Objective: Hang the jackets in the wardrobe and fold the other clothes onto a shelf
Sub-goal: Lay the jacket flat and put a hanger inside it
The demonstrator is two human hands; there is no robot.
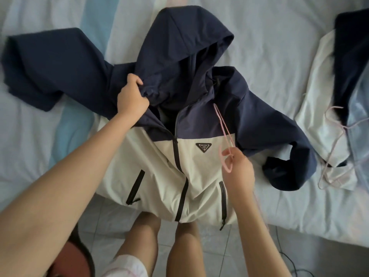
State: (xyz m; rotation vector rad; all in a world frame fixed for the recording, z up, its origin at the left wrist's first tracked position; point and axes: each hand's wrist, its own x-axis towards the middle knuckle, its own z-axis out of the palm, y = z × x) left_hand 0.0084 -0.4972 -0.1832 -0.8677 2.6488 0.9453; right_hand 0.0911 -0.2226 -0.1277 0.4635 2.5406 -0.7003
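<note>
While the left hand (131,96) grips the collar of the jacket (199,172) on the bed (279,56), the right hand (239,168) pinches the pink hanger (224,127) (it points up toward the open neck).

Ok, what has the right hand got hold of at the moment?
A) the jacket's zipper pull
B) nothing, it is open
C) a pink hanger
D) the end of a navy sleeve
C: the right hand pinches the pink hanger above the cream front of the jacket, while the left hand grips the navy fabric at the base of the hood.
</note>
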